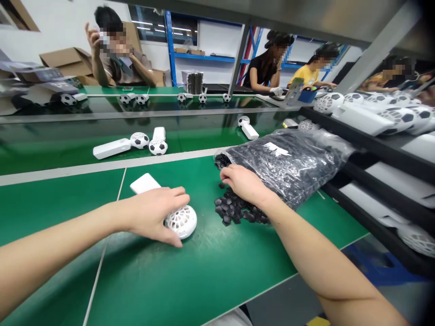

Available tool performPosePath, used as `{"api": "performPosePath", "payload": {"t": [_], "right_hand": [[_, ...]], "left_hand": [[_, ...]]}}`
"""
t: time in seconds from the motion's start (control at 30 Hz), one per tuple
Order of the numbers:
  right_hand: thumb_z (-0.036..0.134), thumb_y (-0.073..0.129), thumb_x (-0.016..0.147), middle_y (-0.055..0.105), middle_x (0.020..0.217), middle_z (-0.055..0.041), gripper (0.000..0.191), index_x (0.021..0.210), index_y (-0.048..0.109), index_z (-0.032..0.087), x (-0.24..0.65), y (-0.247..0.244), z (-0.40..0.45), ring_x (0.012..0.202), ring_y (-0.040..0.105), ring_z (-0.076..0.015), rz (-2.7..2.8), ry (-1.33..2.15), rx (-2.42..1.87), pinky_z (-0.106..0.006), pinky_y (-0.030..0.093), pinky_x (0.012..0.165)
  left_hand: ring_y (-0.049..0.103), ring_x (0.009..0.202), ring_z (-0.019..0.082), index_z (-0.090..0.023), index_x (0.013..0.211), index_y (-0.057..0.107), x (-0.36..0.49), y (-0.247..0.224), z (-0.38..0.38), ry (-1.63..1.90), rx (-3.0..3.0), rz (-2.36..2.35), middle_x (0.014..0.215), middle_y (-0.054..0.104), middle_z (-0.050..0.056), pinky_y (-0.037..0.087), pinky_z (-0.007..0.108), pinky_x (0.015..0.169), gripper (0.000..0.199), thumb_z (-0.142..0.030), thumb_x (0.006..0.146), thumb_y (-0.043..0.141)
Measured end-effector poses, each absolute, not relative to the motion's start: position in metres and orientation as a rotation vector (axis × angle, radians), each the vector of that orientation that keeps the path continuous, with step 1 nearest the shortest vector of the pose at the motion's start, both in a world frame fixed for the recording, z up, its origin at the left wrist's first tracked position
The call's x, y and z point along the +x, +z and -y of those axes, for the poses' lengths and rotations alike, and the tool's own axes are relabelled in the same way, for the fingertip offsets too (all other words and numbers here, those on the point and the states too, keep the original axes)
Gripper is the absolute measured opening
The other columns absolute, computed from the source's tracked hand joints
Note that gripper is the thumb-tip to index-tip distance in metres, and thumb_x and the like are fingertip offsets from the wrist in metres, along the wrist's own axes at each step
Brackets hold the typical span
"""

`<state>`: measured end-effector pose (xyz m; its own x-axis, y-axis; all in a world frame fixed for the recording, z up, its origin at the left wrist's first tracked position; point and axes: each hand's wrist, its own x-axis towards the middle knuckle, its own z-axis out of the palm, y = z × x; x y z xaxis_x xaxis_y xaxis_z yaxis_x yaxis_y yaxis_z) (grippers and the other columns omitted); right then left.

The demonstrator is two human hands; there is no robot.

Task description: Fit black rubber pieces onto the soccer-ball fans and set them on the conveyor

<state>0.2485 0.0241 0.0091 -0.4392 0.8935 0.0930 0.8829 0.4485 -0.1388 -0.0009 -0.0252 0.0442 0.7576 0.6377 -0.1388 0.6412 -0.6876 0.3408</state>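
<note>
While my left hand [151, 217] is curving over a white lattice ball [181, 222] at about 11 o'clock, its fingers [171, 237] are closing around the ball, gripping it against the green bench mat [210, 271], and a white handle [144, 183] is sticking out beyond my palm. My right hand [246, 183] is resting at about 1 o'clock on a loose heap of small black polygonal pieces [234, 208], its fingers [231, 172] curling slightly, though I cannot tell whether they are pinching anything. Those pieces are spilling from the open mouth of a slumped clear plastic bag [292, 163], so I am risking a further slide if my wrist shoves it. Scattered bits could also skate across the smooth mat toward the near edge at about 4 o'clock, and the ball could roll off if my grip is slackening. Beyond a pale divider strip [102, 167], at 12 o'clock, two finished-looking white-and-black football fans [139, 142] are sitting where a careless reach could knock them. At 2 o'clock, a black rack [367, 145] is holding more white fans [380, 113], and a wide swing of my right elbow could be catching them, while co-workers [282, 63] are working across the bench.
</note>
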Motion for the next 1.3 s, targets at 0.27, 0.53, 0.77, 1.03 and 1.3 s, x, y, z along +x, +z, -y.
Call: {"api": "performPosePath", "payload": {"t": [0.27, 0.53, 0.77, 1.03, 1.3], "right_hand": [[0.011, 0.045, 0.084, 0.058, 0.092, -0.0057, 0.019, 0.091, 0.062, 0.016, 0.242, 0.003, -0.026, 0.083, 0.054, -0.0143, 2.470, 0.265, -1.362, -0.024, 0.039, 0.075], [0.012, 0.050, 0.082, 0.060, 0.085, -0.0028, 0.012, 0.084, 0.061, 0.017, 0.230, 0.007, -0.017, 0.082, 0.055, -0.0134, 2.279, 0.413, -1.012, -0.027, 0.043, 0.077], [0.017, 0.055, 0.081, 0.061, 0.082, -0.0011, 0.006, 0.086, 0.057, 0.018, 0.210, 0.005, 0.010, 0.075, 0.055, -0.0113, 2.237, 0.685, -0.767, -0.024, 0.045, 0.071], [0.015, 0.055, 0.080, 0.059, 0.078, -0.0006, 0.005, 0.082, 0.052, 0.018, 0.199, -0.002, 0.017, 0.074, 0.054, -0.0124, 2.297, 0.676, -0.781, -0.026, 0.043, 0.071], [0.021, 0.065, 0.073, 0.056, 0.090, -0.0038, 0.021, 0.089, 0.052, 0.017, 0.198, -0.007, 0.013, 0.086, 0.053, -0.0165, 2.206, 0.650, -0.913, -0.031, 0.045, 0.076]], "left_hand": [[0.054, 0.068, 0.025, -0.020, 0.092, 0.048, 0.010, 0.013, 0.043, 0.123, 2.456, -1.502, 0.077, 0.058, 0.005, 0.037, 0.033, 0.059, 0.060, -0.074, 0.067, 0.044], [0.048, 0.107, 0.033, -0.018, 0.126, 0.037, 0.010, 0.008, 0.018, 0.306, 2.236, -1.634, 0.120, 0.049, 0.014, 0.042, 0.042, 0.082, 0.078, -0.067, 0.067, 0.050], [0.048, 0.108, 0.031, -0.016, 0.127, 0.038, 0.007, 0.000, 0.014, 0.386, 2.203, -1.524, 0.118, 0.049, 0.014, 0.041, 0.041, 0.087, 0.076, -0.056, 0.066, 0.059], [0.049, 0.107, 0.031, -0.018, 0.131, 0.033, 0.017, -0.007, 0.018, 0.439, 2.222, -1.481, 0.117, 0.048, 0.013, 0.043, 0.041, 0.085, 0.088, -0.053, 0.057, 0.068], [0.052, 0.099, 0.028, -0.019, 0.124, 0.042, 0.015, -0.005, 0.020, 0.497, 2.248, -1.427, 0.108, 0.052, 0.009, 0.043, 0.040, 0.082, 0.071, -0.056, 0.065, 0.061]]}}
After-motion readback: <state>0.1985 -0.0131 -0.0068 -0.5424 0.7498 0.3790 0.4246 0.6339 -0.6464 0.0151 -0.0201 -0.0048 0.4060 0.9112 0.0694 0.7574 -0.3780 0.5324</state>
